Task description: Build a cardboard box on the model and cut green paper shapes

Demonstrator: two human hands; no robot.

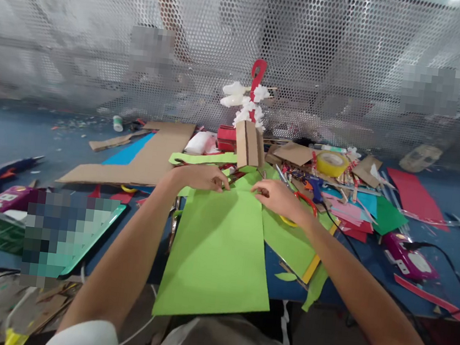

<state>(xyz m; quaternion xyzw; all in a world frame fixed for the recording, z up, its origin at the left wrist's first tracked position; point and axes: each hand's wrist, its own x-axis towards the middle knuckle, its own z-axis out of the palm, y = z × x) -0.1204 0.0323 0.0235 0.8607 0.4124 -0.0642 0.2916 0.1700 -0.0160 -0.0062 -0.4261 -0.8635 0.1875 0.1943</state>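
Observation:
A large light-green sheet of paper (221,249) lies in front of me, its near edge hanging past the table's front. At its far edge, my left hand (206,178) pinches the paper near the left corner. My right hand (275,195) does the same near the right corner, with fingers closed on the edge. The paper between both hands looks slightly folded or creased. Scissors with orange-red handles (306,199) lie just beyond my right wrist, partly hidden. More green paper (292,243) sits under and right of the sheet.
Behind my hands stands a cardboard piece (247,144) with white tufts and a red hook. Brown cardboard (161,151) lies left, a yellow tape roll (332,163) right. A purple device (409,256), a glue gun (6,169) and a teal tray (96,237) flank the work area.

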